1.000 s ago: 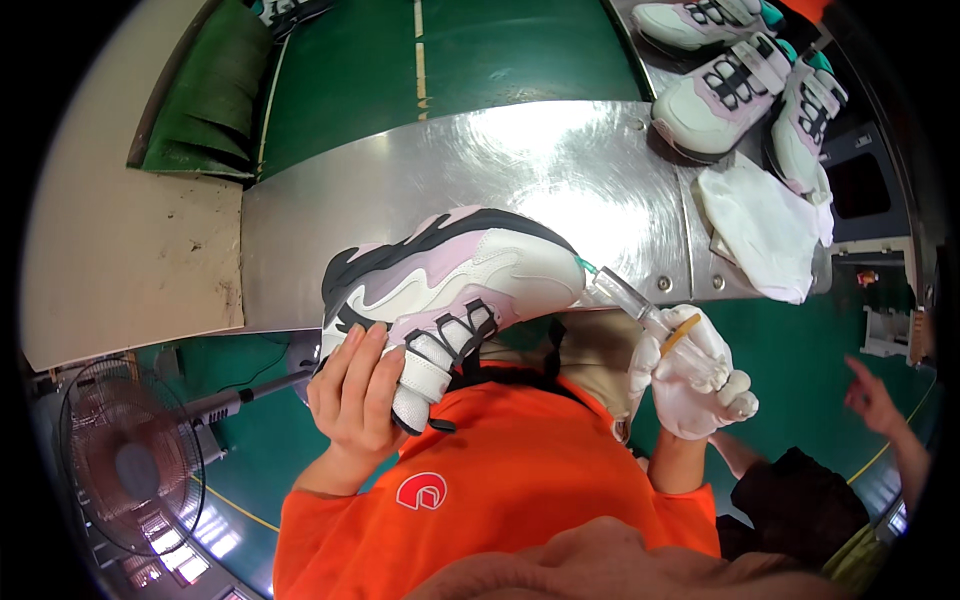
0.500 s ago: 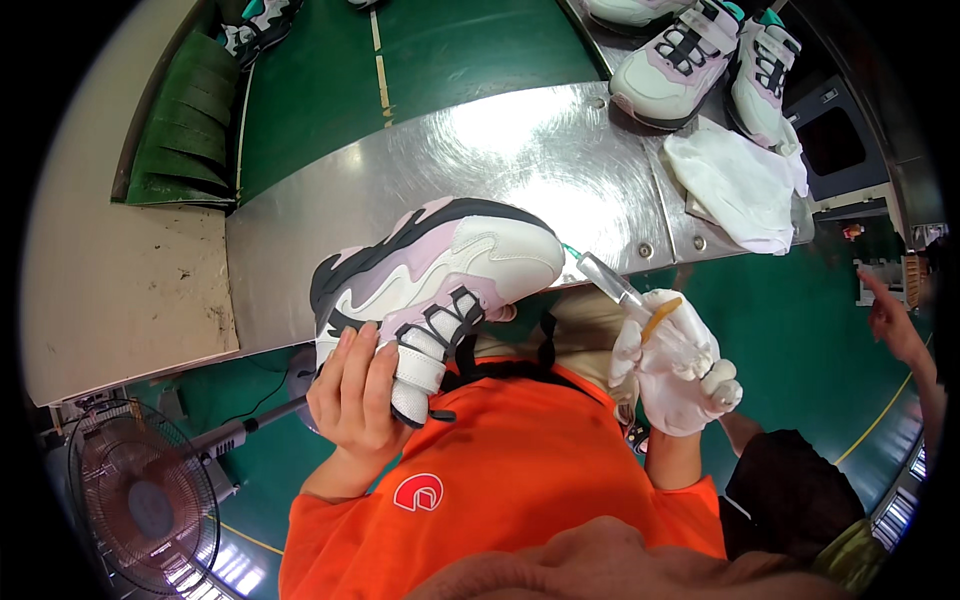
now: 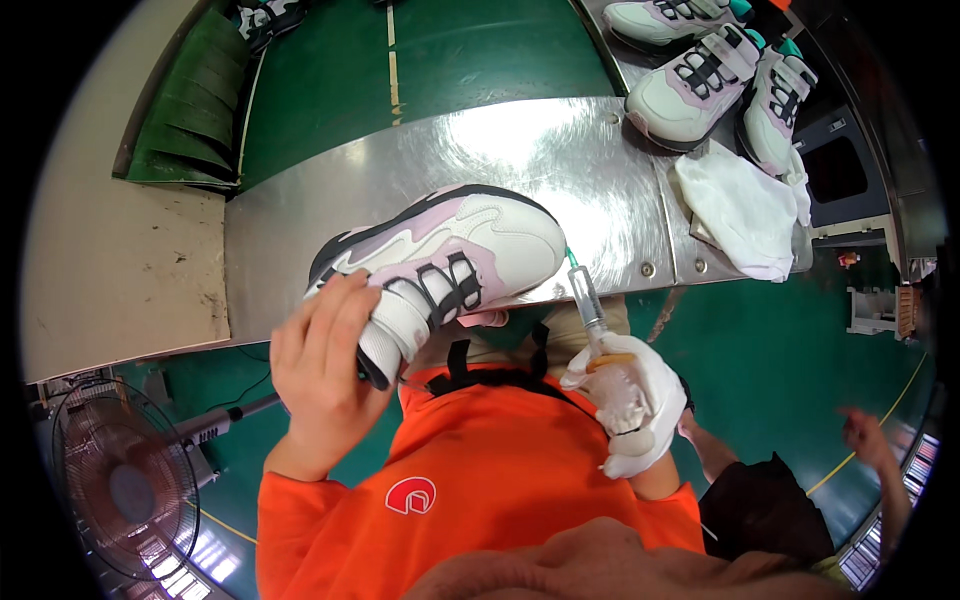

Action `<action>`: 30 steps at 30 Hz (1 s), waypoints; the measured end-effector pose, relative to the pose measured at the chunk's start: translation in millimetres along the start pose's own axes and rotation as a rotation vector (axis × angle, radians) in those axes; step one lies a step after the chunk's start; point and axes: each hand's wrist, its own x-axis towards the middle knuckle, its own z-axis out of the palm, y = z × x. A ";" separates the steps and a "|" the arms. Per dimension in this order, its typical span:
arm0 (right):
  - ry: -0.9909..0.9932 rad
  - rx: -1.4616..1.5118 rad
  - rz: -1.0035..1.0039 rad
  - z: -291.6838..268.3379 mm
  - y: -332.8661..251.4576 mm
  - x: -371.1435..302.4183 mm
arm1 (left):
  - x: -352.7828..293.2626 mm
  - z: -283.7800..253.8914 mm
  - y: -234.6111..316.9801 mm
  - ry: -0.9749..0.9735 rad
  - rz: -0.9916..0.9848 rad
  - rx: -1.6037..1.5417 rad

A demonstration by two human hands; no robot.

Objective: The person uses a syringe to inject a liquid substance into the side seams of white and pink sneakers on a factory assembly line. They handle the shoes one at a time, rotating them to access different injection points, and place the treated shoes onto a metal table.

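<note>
A white and lilac sneaker (image 3: 470,245) with a dark sole edge and black laces lies tilted on the metal work surface, its toe to the right. Bare, my left hand (image 3: 330,345) is closed around the heel and collar end. My right hand (image 3: 635,405), in a white glove, grips a clear syringe (image 3: 588,303) with an amber-coloured plunger end. The syringe's green needle tip points at the toe edge near the sole, touching or almost touching it; I cannot tell which.
Several similar sneakers (image 3: 695,85) stand at the far right, by a white cloth (image 3: 745,210). Beyond the metal ledge (image 3: 290,215) runs a green belt (image 3: 480,60) beside green flaps (image 3: 190,110). A fan (image 3: 130,490) stands lower left. Another person's hand (image 3: 868,437) shows at right.
My gloved right hand has moved left and nearer me, with the syringe now more upright at the toe. The sneaker has turned slightly, and my left hand has shifted left around its heel.
</note>
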 end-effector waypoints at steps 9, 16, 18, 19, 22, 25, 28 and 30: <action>-0.139 -0.227 -0.270 -9.5 31.7 19.5 | 53.6 -3.3 -18.5 -0.161 -0.104 -0.164; -0.120 0.237 -0.069 -12.6 18.2 22.5 | 41.9 -2.1 -14.1 -0.152 -0.069 -0.095; -0.140 0.236 0.013 -12.6 14.1 21.5 | 35.9 -1.8 -11.0 -0.120 -0.053 -0.071; -0.159 0.188 0.030 -15.8 12.3 21.0 | 31.6 -2.9 -9.9 -0.111 -0.050 -0.058; -0.097 0.283 0.119 -10.9 9.8 14.8 | 27.6 -5.1 -8.3 -0.106 -0.040 -0.048; -0.118 0.143 -0.001 -13.8 11.8 14.4 | 31.7 -3.8 -10.3 -0.103 -0.028 -0.068; -0.188 -0.103 -0.141 -16.9 17.3 20.1 | 35.4 -3.5 -13.6 -0.119 -0.046 -0.074; -0.199 -0.232 -0.228 -17.8 19.6 23.5 | 42.9 -2.6 -16.7 -0.136 -0.052 -0.103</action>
